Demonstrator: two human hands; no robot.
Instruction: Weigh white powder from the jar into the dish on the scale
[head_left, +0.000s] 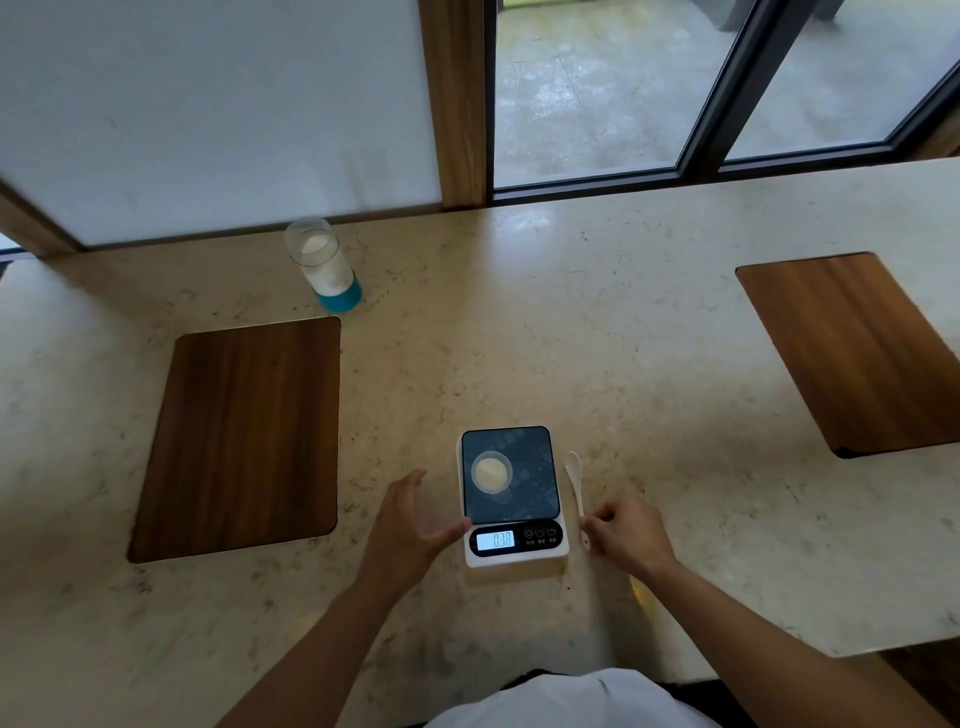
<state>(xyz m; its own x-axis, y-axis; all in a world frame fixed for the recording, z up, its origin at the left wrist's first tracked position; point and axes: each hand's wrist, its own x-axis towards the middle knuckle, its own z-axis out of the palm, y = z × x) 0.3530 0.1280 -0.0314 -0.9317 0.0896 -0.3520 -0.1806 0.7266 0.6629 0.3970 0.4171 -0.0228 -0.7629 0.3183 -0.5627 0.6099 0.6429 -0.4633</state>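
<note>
So on the pale marble-look countertop (597, 322), far left near the back edge, there's the clear glass jar with a blue base (323, 264), lid off, roughly half full of white powder. It stands well apart from everything else. In front of it sits a dark wood rectangular inlay panel (236, 439), long axis running front to back.

Near the front edge, the left hand (410, 525) is spread, fingers loose, thumb tip right at the left side of the small white digital scale with a black platform (511, 493). A little clear round dish (491, 472) sits left of centre on the platform with a flat heap of powder in it; the display reads something like 0.38.

Just right of the scale lies a white plastic spoon (577, 486), bowl pointing away toward the back edge, handle toward the person. The right hand (626, 535) is curled, fingertips pinching the handle end.

Far right, another wood panel (852, 353).
</note>
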